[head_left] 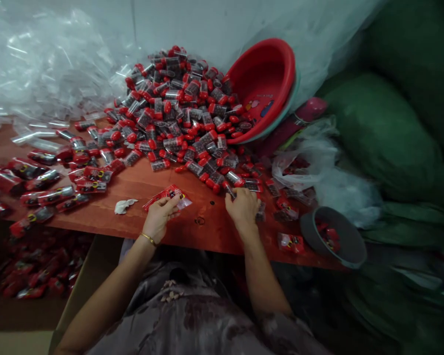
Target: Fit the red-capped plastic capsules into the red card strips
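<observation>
My left hand (162,217), with a gold bracelet at the wrist, pinches a red printed plastic packet (166,195) with a see-through end just above the table. At the front edge of the heap, my right hand (243,206) has its fingers closed around a small clear tube (229,189) with dark contents; its far end shows past the thumb side. The heap of red-capped clear tubes (185,113) rises in front of both hands. A crumpled white scrap (125,206) lies left of my left hand, and a dark ring-like bit (199,221) lies between the hands.
Filled red packets (48,195) lie on the table's left, above a box of more packets (40,276). A tilted red basin (266,69) leans behind the heap. A grey bowl (357,241) stands at the right edge, near a clear plastic bag (318,158) and green sacks (385,128).
</observation>
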### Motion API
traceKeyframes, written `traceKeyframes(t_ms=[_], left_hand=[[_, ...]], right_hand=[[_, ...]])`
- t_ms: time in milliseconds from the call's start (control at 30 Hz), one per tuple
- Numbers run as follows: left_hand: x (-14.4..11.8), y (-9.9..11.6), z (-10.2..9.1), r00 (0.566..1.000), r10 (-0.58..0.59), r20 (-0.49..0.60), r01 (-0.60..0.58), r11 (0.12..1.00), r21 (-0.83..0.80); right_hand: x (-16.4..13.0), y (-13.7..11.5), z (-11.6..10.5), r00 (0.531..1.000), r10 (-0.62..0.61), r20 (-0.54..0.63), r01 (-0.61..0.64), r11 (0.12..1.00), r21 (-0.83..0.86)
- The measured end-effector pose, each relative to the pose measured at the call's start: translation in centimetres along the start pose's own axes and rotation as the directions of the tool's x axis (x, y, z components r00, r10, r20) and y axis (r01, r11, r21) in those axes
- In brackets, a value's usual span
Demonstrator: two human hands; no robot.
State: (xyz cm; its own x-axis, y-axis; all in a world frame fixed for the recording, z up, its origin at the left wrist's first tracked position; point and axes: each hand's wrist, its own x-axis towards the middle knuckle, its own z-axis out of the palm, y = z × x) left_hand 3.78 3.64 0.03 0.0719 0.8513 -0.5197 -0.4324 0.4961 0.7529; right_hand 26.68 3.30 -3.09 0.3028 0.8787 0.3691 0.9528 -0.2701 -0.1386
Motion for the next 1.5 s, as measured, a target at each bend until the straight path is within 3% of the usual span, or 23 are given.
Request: traceKeyframes(t_ms=[200, 300, 367, 467, 567, 667, 1000, 1100, 1200, 1500], left_hand=[[-0.5, 0.8, -1.0, 1.0, -0.015, -0.026, 0.013, 0.998, -0.058], [-0.7, 0.7, -1.1, 1.0, -0.003, -0.027, 0.002, 0.999, -0.054], [-0.8, 0.6, -1.1, 1.0, 0.011, -0.02, -0.012, 0.999, -0.046], [-1.0, 0.3, -1.0, 1.0, -0.004, 0.011, 0.005, 0.999, -0.053], [-1.3, 0.1, -0.7, 0.998, -0.04, 0.043, 0.041, 0.998, -0.044], [-1.7, -0.1, -0.4, 0.997, -0.045, 0.063, 0.046, 0.999, -0.014], [-1.8, -0.6, -0.1, 0.993, -0.083, 0.08, 0.082, 0.997, 0.015], [-1.9, -0.7, 0.1, 0.995, -0.071, 0.076, 0.071, 0.997, 0.011], [-1.9, -1.1, 0.2, 0.998, -0.024, 0.062, 0.026, 0.999, -0.02], [-1.8, -2.8, 0.6, 0.985, 0.138, 0.099, -0.137, 0.99, -0.014]], right_hand=[[-5.9, -0.8, 0.6, 0.99, -0.121, -0.075, 0.132, 0.979, 0.158], [-7.4, -0.4, 1.0, 0.995, -0.08, -0.057, 0.094, 0.938, 0.334], [-7.8, -0.2, 0.5, 0.999, -0.023, 0.022, 0.008, 0.853, 0.522], [-7.7, -0.7, -1.5, 0.962, -0.048, 0.268, -0.182, 0.617, 0.765], [-7.7, -2.1, -4.1, 0.872, -0.218, 0.438, -0.322, 0.418, 0.85], [-7.9, -3.7, -5.7, 0.823, -0.288, 0.49, -0.39, 0.342, 0.855], [-7.8, -4.7, -5.1, 0.854, -0.218, 0.472, -0.381, 0.353, 0.854], [-7.9, -4.7, -4.8, 0.884, -0.194, 0.424, -0.338, 0.361, 0.869], [-8.0, -4.8, -4.5, 0.912, -0.156, 0.38, -0.3, 0.378, 0.876], [-7.9, -6.5, -3.9, 0.933, -0.064, 0.353, -0.307, 0.369, 0.877]])
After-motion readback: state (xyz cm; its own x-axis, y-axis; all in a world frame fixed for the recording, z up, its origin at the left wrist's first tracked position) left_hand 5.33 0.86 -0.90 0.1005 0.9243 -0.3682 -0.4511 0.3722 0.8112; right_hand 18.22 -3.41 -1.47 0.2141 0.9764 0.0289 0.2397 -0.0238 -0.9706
